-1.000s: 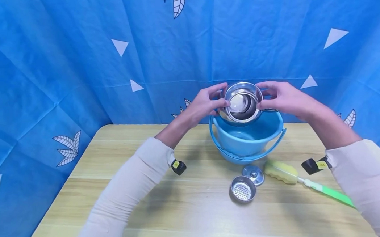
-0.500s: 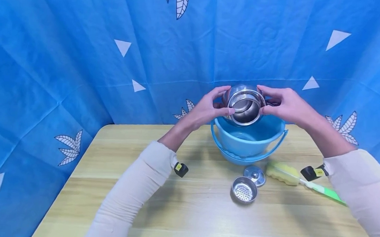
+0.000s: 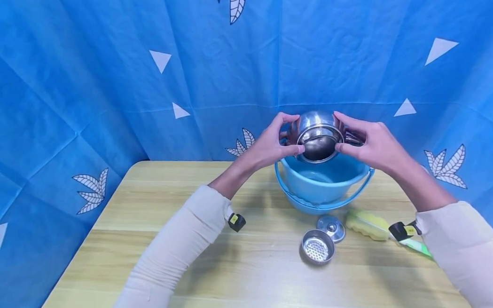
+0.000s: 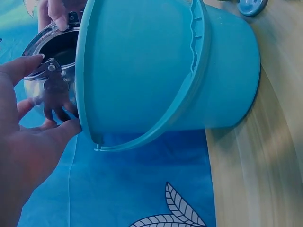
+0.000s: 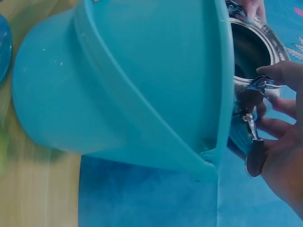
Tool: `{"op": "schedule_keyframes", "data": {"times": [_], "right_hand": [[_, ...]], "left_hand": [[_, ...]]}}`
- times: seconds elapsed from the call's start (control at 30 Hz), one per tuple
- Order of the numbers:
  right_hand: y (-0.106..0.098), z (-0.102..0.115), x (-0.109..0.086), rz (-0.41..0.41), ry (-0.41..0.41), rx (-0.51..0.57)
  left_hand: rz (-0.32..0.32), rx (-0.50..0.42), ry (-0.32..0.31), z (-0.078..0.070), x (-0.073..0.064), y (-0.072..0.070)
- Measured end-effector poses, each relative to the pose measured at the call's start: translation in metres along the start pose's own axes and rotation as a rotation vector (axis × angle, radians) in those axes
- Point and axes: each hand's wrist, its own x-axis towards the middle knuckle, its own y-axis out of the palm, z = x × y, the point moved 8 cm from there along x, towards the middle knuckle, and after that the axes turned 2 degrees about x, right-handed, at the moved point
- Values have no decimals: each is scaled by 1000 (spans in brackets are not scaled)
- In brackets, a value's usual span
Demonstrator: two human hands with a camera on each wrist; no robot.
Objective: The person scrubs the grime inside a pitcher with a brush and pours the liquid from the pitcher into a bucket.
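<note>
A shiny stainless steel teapot (image 3: 314, 122) is tipped over the blue bucket (image 3: 318, 191), its round mouth turned toward me and downward. On one side my left hand (image 3: 273, 139) grips it, thumb at the rim and fingers around the body. My right hand (image 3: 372, 140) holds the opposite side, near the metal handle (image 5: 255, 156), with its thumb also by the rim. Both wrist views show the pot just beyond the bucket's rim, which hides part of it. I cannot see any liquid leaving the pot.
Before the bucket lie a small perforated metal strainer (image 3: 317, 249) and a round metal lid (image 3: 332, 228), side by side. To their right is a yellow sponge brush (image 3: 369, 225) with a green and white handle, partly behind the right sleeve. A blue patterned curtain (image 3: 218, 67) hangs behind the table.
The teapot has tipped further forward: its mouth faced up toward me before and now points lower, showing more of its outer wall. Both hands turned with it and kept their hold.
</note>
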Motion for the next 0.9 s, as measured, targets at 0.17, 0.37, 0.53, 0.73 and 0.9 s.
{"op": "schedule_keyframes", "data": {"times": [0.17, 0.37, 0.53, 0.73, 0.9], "right_hand": [[-1, 0, -5, -67, -75, -38], [-4, 7, -9, -172, -189, -102], [-1, 14, -15, -228, -281, -126], [2, 16, -20, -247, -355, -141], [3, 17, -22, -243, -419, -143]], "left_hand": [[19, 30, 37, -4, -1, 5], [23, 61, 111, -12, -3, 8], [30, 123, 130, -18, -5, 9], [75, 200, 178, -25, -8, 14], [83, 269, 192, -11, -1, 19]]}}
